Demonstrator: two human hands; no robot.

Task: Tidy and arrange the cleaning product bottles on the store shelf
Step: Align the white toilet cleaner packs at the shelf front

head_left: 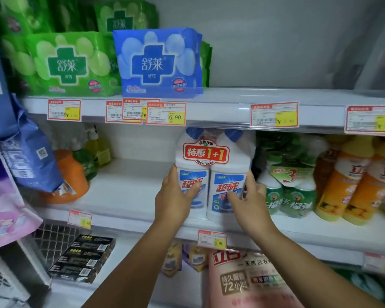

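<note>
A person's left hand (176,196) and right hand (248,196) clasp a twin pack of white cleaner bottles (212,174) from either side, standing upright at the front of the middle shelf (131,192) of a store display. The bottles have blue caps, and a red-bordered band around their shoulders reads "特惠 1+1"; each blue label carries the red characters "超威". Just to the right stands a bundle of green bottles (289,192) with a large "3" on its wrap, then orange bottles (342,185) marked "立白". To the left, well apart, an orange jug (73,178) sits partly hidden behind a hanging blue bag (29,156). On the shelf above, green packs (69,65) and a blue pack (158,63) read "舒莱". A price tag (166,113) shows "6.90"; another tag (212,239) below the bottles reads "9.90". A pink pouch (251,281) beneath shows "72小时".
</note>
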